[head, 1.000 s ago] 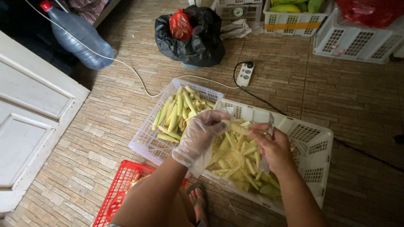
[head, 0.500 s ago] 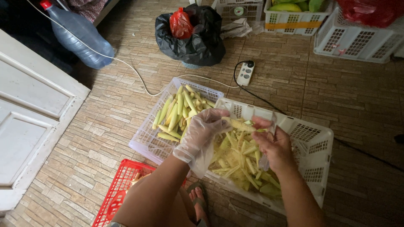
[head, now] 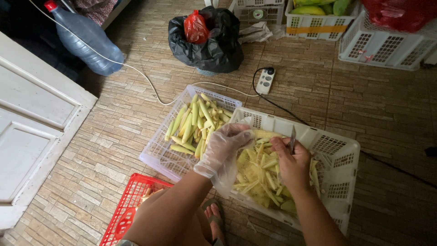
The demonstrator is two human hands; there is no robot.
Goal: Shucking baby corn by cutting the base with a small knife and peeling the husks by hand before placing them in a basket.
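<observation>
I'm gripping a corn cob [head: 266, 134] over the white crate [head: 339, 148] in my gloved left hand [head: 225, 148], right hand [head: 291, 159] clenching a knife [head: 292, 136] whose blade is probably risking a slip into the glove.

A floor [head: 114, 136] of small tan brick-pattern tiles fills the view, lit by soft daylight. A white panelled door [head: 32, 123] lies along the left edge. A large blue water bottle [head: 86, 43] lies at top left, a white cable [head: 136, 73] running past it to a power strip [head: 265, 80]. A black bin bag [head: 214, 43] stands at the top, white crates [head: 378, 43] to its right, a red basket [head: 127, 207] at the bottom
</observation>
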